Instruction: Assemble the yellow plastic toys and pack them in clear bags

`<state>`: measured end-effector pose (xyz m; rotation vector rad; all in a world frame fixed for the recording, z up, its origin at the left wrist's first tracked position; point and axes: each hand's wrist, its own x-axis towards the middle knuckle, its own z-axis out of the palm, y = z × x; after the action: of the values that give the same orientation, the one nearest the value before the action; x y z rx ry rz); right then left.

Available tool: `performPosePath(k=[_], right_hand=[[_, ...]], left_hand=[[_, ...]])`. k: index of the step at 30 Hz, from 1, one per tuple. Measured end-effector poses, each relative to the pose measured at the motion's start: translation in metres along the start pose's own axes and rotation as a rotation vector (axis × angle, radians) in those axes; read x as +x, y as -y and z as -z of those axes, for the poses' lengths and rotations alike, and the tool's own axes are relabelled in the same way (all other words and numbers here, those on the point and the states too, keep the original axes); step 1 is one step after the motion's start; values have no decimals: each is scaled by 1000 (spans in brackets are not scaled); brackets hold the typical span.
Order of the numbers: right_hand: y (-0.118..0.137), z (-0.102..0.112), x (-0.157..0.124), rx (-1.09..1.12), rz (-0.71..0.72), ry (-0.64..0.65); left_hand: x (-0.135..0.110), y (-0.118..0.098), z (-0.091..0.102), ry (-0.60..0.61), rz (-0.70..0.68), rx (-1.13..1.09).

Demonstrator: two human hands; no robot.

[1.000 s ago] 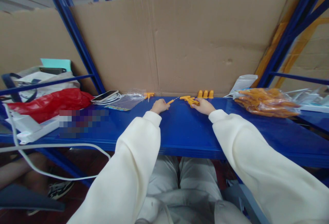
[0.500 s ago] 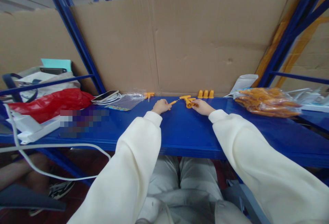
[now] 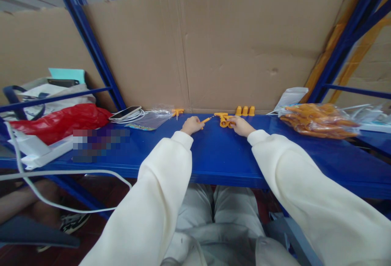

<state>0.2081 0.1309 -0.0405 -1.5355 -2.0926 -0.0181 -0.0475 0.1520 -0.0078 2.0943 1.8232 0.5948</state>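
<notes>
My left hand [image 3: 191,125] is closed around the yellow handle of a corkscrew [image 3: 207,119], whose metal spiral points right and away from me. My right hand [image 3: 242,126] pinches a yellow hollow cap [image 3: 230,124] with its round opening facing me. Against it lies another yellow cap [image 3: 224,124], just left of my fingertips. Behind these caps are yellow T-shaped handles [image 3: 220,114], partly overlapping. Three yellow caps [image 3: 245,111] stand in a row by the cardboard. More corkscrews [image 3: 177,112] lie at the back, left of my hands.
A clear bag of yellow parts [image 3: 317,121] lies on the right of the blue shelf [image 3: 226,156]. At left are a flat plastic bag [image 3: 152,120], a phone [image 3: 126,113], a red bag [image 3: 67,123] and a white power strip [image 3: 50,152]. Cardboard [image 3: 229,46] walls the back.
My right hand has shifted slightly left and up with the cap, its opening now turned more toward me. My left hand holds the corkscrew in nearly the same place.
</notes>
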Motion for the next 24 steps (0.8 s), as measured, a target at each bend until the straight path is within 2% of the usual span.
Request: performPosePath(k=[11, 19, 24], right_hand=[[-6, -7, 7, -92, -43, -27], [4, 1, 18, -240, -64, 103], [12, 7, 23, -377, -93, 186]], left_hand=[[-8, -5, 3, -25, 17, -10], [-7, -6, 3, -101, -8, -14], [-8, -7, 3, -104, -17, 10]])
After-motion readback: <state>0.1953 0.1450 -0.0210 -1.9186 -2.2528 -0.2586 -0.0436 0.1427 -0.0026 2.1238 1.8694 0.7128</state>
